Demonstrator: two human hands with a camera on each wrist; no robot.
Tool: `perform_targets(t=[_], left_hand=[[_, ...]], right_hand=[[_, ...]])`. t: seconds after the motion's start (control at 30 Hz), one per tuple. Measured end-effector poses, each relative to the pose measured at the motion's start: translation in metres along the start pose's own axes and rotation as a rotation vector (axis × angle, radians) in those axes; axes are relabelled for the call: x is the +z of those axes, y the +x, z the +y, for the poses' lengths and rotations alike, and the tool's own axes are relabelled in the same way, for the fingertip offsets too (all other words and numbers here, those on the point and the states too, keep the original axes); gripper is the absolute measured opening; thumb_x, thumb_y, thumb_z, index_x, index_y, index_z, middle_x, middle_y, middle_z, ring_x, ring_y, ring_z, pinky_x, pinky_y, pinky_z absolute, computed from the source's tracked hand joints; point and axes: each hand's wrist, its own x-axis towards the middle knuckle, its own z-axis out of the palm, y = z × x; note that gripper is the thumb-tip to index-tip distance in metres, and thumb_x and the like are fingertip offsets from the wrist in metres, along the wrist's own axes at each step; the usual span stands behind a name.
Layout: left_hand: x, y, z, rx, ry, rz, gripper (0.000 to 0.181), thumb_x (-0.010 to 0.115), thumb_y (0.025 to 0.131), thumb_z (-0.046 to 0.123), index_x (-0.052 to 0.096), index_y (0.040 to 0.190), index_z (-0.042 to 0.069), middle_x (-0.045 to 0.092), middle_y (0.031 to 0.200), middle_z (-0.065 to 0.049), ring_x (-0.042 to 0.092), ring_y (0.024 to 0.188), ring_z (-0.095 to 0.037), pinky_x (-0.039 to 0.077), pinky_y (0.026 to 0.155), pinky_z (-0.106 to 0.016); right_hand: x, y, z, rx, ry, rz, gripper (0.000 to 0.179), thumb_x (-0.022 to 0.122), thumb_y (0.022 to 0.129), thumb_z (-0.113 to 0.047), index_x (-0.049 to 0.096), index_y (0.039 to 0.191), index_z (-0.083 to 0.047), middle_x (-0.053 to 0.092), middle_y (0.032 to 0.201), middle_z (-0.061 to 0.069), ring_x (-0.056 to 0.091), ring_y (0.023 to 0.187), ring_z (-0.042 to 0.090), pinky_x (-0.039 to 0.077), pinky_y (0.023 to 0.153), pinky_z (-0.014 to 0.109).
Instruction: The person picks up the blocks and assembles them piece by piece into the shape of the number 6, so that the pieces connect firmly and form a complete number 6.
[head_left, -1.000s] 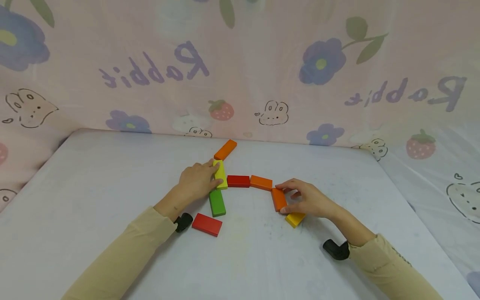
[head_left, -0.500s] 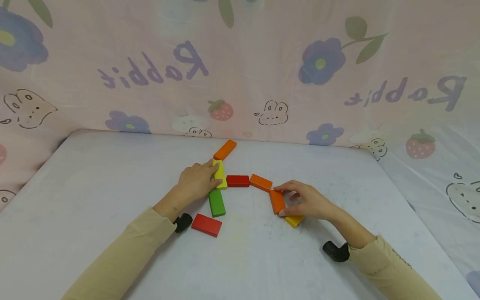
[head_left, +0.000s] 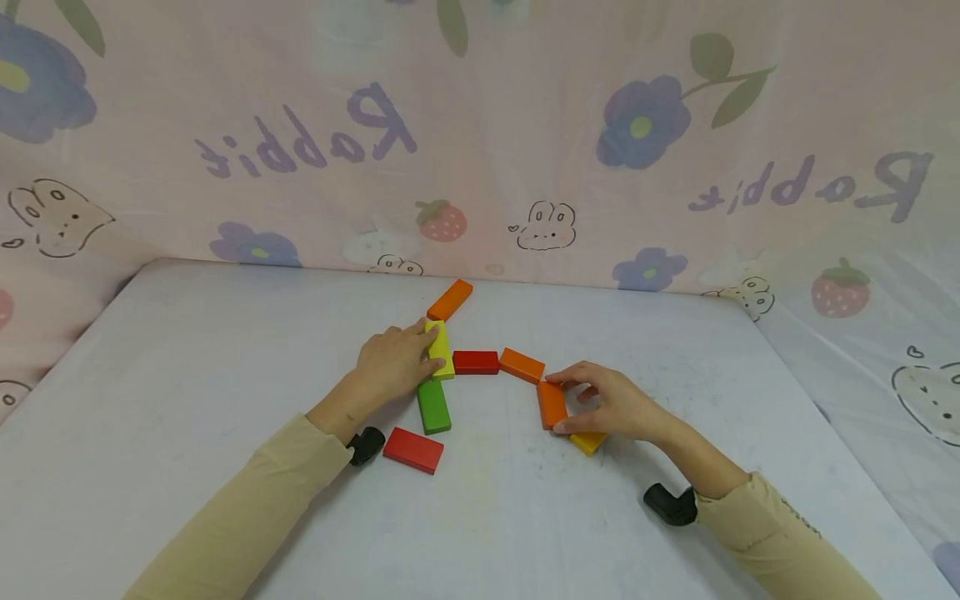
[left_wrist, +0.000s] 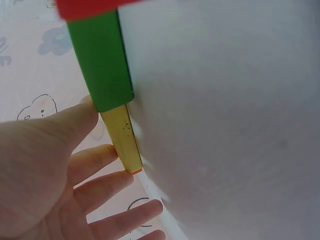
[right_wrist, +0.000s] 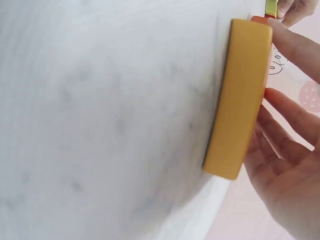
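My left hand holds a yellow wooden block lying flat, with the thumb near its close end and fingertips by the far end. Against that close end lies a green block, and an orange block meets the far end. From the yellow block's right side run a red block and another orange block. Its right end meets a third orange block, which my right hand pinches between thumb and index finger. A mustard-yellow block is partly hidden under the right hand in the head view.
A loose red block lies on the white table, close to the left wrist's black camera. Another black camera sits at the right wrist. Behind the table hangs a printed cloth.
My right hand has drawn the pinched orange block slightly left and toward me. The orange block it meets has turned a little. The left hand and the yellow block have stayed put.
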Motion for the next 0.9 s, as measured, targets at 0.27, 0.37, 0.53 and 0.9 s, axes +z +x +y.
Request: perform_targets(t=[0.27, 0.37, 0.53, 0.9], left_hand=[[0.0, 0.0, -0.001, 0.008, 0.007, 0.001, 0.059, 0.06, 0.094, 0.036, 0.043, 0.145, 0.01, 0.037, 0.152, -0.015, 0.052, 0.12, -0.037, 0.047, 0.094, -0.047], [0.0, 0.0, -0.001, 0.01, 0.008, 0.002, 0.059, 0.059, 0.094, 0.036, 0.043, 0.145, 0.01, 0.037, 0.152, -0.015, 0.052, 0.12, -0.037, 0.047, 0.094, -0.047], [-0.001, 0.0, -0.001, 0.007, 0.003, -0.001, 0.06, 0.06, 0.094, 0.036, 0.042, 0.145, 0.01, 0.036, 0.152, -0.015, 0.052, 0.12, -0.036, 0.047, 0.094, -0.047], [0.0, 0.001, -0.001, -0.006, -0.006, -0.012, 0.061, 0.06, 0.094, 0.037, 0.041, 0.146, 0.012, 0.035, 0.153, -0.014, 0.051, 0.122, -0.036, 0.045, 0.096, -0.047]], right_hand=[[0.002, 0.002, -0.003, -0.014, -0.021, 0.018, 0.061, 0.083, 0.074, -0.027, 0.06, 0.126, -0.004, 0.063, 0.122, 0.008, 0.058, 0.103, 0.023, 0.052, 0.089, 0.038], [0.004, 0.004, -0.005, -0.009, -0.014, 0.023, 0.063, 0.083, 0.075, -0.027, 0.058, 0.128, -0.003, 0.063, 0.122, 0.01, 0.059, 0.104, 0.024, 0.052, 0.089, 0.039], [0.006, 0.008, -0.007, 0.007, -0.006, 0.031, 0.069, 0.083, 0.075, -0.027, 0.053, 0.132, -0.002, 0.063, 0.119, 0.009, 0.059, 0.104, 0.023, 0.053, 0.087, 0.036], [0.01, 0.011, -0.009, 0.025, 0.002, 0.03, 0.068, 0.082, 0.076, -0.028, 0.055, 0.13, 0.001, 0.062, 0.116, 0.011, 0.058, 0.1, 0.023, 0.053, 0.086, 0.037]])
